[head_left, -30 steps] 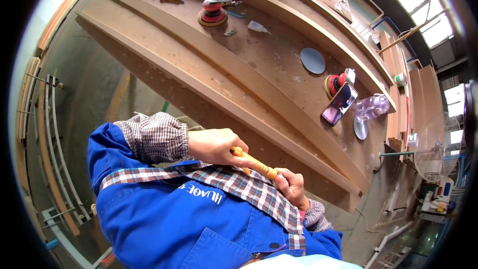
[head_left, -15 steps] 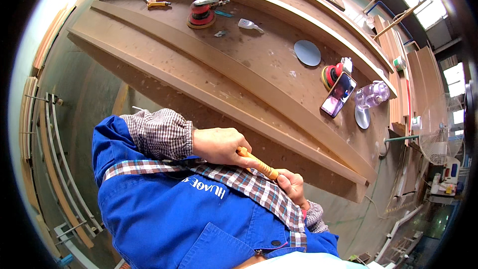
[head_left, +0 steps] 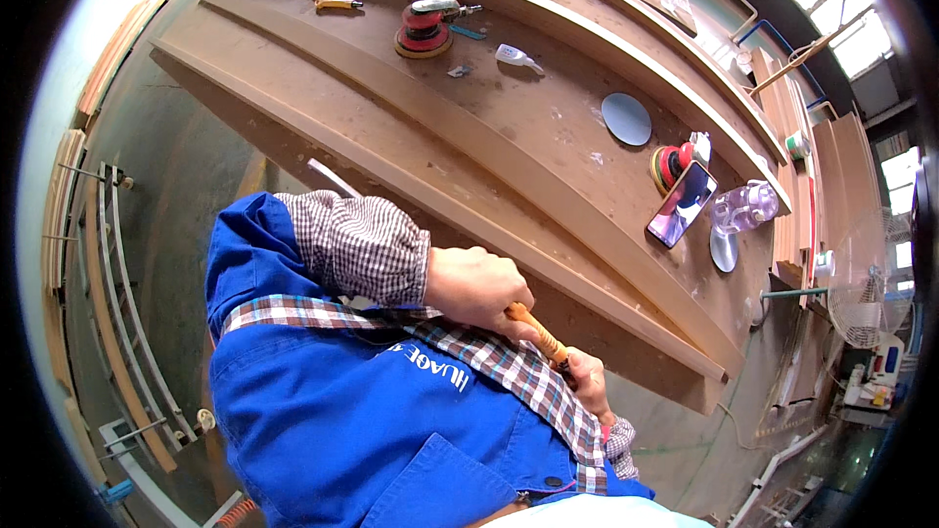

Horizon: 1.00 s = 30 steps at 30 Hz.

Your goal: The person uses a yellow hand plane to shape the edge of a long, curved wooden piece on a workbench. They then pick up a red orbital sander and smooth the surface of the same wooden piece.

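Both of my hands are in front of my blue apron. My left hand (head_left: 476,286), coming out of a checked sleeve cover, has its fingers wrapped round one end of an orange ribbed handle (head_left: 538,333). My right hand (head_left: 590,383) grips the lower right end of the same handle, where a dark part shows between the two. Whatever the handle belongs to is hidden by my fingers. Just beyond my hands runs the near edge of a brown workbench (head_left: 440,78) with a long wooden board (head_left: 391,176) lying along it.
On the bench are yellow-handled pliers (head_left: 337,0), a red sander (head_left: 424,34), a white bottle (head_left: 518,59), a grey disc (head_left: 626,119), a second sander (head_left: 669,168), a phone (head_left: 682,203) and a clear purple bottle (head_left: 745,206). A fan (head_left: 869,279) stands at the right.
My hands and the orange handle have shifted right and slightly down in the picture, while the bench scene has also slid right. Both hands keep their grip.
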### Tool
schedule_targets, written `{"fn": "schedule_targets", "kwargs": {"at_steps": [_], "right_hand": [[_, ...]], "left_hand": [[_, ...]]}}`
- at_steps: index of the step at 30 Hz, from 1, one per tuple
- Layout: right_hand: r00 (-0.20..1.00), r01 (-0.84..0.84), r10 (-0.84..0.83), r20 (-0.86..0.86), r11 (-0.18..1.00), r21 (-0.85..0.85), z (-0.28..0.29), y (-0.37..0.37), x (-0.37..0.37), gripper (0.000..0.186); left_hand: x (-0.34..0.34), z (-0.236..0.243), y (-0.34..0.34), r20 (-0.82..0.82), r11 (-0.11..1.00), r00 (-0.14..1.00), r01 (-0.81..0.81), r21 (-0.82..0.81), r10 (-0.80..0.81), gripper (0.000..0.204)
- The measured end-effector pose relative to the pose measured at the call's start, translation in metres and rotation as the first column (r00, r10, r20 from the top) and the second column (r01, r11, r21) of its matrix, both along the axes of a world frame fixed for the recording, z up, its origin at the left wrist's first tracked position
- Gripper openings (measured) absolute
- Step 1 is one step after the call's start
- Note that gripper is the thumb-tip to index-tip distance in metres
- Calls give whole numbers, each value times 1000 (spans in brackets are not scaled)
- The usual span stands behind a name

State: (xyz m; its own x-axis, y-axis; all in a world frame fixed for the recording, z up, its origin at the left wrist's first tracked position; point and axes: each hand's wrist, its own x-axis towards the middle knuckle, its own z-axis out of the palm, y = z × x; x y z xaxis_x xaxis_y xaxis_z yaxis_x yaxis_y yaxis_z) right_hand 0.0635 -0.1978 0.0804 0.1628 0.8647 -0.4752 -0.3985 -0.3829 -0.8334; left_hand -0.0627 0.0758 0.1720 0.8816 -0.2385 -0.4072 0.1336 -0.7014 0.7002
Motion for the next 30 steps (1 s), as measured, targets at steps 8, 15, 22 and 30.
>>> {"fn": "schedule_targets", "kwargs": {"at_steps": [8,15,22,30], "right_hand": [[809,82,-85,581,996,31,3,-7,3,27],[715,73,-101,692,995,69,-8,-4,-23,38],[688,221,-242,684,968,120,-22,-11,-30,41],[651,243,-264,711,961,134,-19,-2,-39,43]], "left_hand": [[42,5,78,470,968,883,-118,221,1,29],[138,-98,177,550,754,831,-304,582,-89,34],[194,-152,187,515,834,814,-463,298,268,25],[214,-194,218,643,746,740,-540,391,199,34]]}}
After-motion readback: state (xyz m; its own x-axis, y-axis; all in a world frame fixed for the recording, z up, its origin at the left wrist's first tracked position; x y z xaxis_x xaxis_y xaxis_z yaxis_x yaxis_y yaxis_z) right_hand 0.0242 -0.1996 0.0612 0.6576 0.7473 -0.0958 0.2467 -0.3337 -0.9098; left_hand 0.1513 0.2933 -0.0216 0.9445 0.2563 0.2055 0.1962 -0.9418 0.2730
